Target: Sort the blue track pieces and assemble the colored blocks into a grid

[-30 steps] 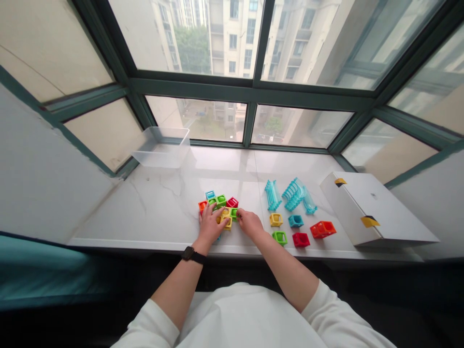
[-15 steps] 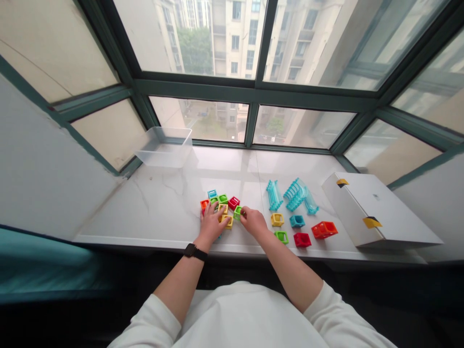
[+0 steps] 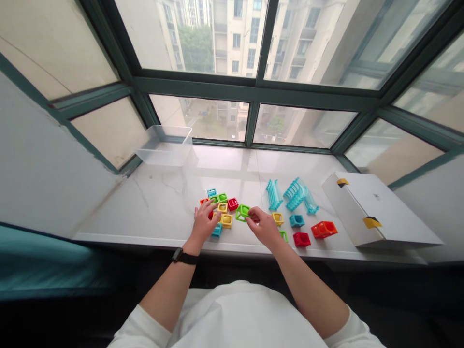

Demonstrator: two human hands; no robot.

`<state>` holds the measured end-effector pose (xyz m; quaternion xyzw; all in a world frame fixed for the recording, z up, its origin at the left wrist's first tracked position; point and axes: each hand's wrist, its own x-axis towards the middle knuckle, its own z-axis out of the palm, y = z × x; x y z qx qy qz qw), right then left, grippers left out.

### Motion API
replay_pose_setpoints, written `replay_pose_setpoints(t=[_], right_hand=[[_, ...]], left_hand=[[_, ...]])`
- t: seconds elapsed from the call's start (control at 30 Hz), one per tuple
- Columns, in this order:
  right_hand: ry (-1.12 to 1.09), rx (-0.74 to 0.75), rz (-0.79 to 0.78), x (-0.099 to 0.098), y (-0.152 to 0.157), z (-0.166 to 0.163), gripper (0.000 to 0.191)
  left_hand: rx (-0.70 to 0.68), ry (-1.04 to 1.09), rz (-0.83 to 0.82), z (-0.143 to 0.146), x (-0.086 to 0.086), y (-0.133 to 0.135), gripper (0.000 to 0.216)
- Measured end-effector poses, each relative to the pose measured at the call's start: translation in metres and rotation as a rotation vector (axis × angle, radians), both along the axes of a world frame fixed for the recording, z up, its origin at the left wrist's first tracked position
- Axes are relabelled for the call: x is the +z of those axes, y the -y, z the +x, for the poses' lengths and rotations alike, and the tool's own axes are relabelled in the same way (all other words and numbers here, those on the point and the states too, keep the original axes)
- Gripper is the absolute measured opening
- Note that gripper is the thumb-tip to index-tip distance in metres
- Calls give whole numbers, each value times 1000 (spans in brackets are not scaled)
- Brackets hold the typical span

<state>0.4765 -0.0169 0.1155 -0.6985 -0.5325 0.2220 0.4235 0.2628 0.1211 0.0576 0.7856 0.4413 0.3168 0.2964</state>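
Between the fingers of my right hand is a green hollow cube block, just right of a cluster of coloured cube blocks. My left hand is over the cluster's left side, fingers apart, partly hiding a red block and an orange block. Also in that cluster are yellow blocks, green blocks, a red block and blue blocks, one at the back and one at the front.
Right of my right hand lie a yellow block, a blue block, a red block, an orange block and blue track pieces. A white box stands far right; a clear plastic bin sits back left.
My right hand has moved right with the green block, drawing it away from the cluster. My left hand has shifted left, uncovering the front blue block and more of the yellow ones.
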Motion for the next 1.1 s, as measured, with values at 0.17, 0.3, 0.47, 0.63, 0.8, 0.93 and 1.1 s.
replay_pose_setpoints(t=[0.17,0.3,0.47,0.63,0.8,0.93,1.1], right_hand=[[-184,49,130,7,19,-4,13],[-360,130,183,2,28,-15,18],[-730,217,175,-3,28,-30,28],[-963,246,145,-2,29,-34,32],[-1031,254,143,-2,31,-32,29],[-1171,236,121,0,32,-31,32],[-1329,189,54,7,33,-29,40]], left_hand=[[-174,394,-153,-8,29,34,33],[-311,665,-551,-5,46,63,49],[-373,829,-725,-4,51,78,50],[-335,811,-728,-2,57,82,40],[-378,714,-681,3,69,83,31],[-428,676,-763,5,69,85,35],[-557,628,-754,8,71,85,36]])
